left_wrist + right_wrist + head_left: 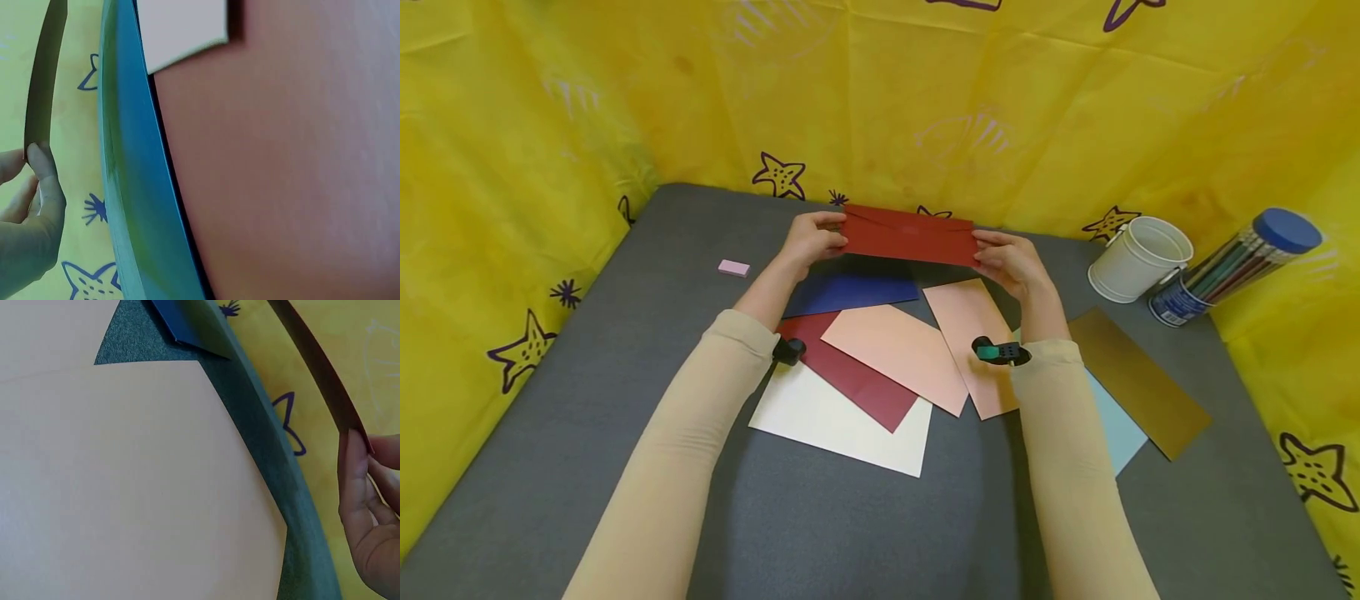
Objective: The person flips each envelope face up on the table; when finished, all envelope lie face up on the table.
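Envelope, red, raised above the far edge of a dark gray worktop, flap seam facing the person. Grip of the left hand clamped on one short end; grip of the right hand clamped on the opposite end. Pinched only at the ends, presumably to hold it level and leave its broad face uncovered; slightly bowed in both wrist views. Lying below, seemingly spread so as to leave every color showing: blue paper, dark red paper, white paper and, in peach, a left sheet and a right sheet. Next to the right sleeve, gold-brown paper and pale blue paper. Far right, apparently set aside to free the middle: white pail and, just beside it, pencils upright in a blue-lidded tube. Well to the left, pink eraser. Behind everything, yellow cloth with starfish outlines.
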### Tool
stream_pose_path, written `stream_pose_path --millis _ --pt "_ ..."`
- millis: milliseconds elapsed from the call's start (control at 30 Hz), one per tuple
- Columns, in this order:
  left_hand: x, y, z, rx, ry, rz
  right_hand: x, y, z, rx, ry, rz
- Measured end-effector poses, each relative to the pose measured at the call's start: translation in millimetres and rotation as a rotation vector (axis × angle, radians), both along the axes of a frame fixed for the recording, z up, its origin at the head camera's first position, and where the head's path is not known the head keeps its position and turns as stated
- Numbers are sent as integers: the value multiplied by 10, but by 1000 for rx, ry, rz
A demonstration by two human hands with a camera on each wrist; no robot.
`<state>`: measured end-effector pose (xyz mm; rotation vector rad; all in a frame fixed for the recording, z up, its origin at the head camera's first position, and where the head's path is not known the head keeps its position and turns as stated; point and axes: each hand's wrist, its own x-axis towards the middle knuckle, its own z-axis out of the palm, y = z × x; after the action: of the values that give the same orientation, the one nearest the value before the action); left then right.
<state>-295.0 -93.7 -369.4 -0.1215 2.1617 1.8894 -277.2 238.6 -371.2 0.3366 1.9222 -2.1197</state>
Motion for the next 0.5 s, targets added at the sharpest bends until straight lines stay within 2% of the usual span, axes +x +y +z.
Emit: stream_pose_path --millis 133,267,500 --pt "-4 103 -1 7 11 3 4 70 -12 -13 3 -34" --pt "1 227 -8 10 17 47 6 143 -19 -42 -8 -100" --pt "21 434 -16 8 -22 87 38 303 -7 -103 -38 -219"
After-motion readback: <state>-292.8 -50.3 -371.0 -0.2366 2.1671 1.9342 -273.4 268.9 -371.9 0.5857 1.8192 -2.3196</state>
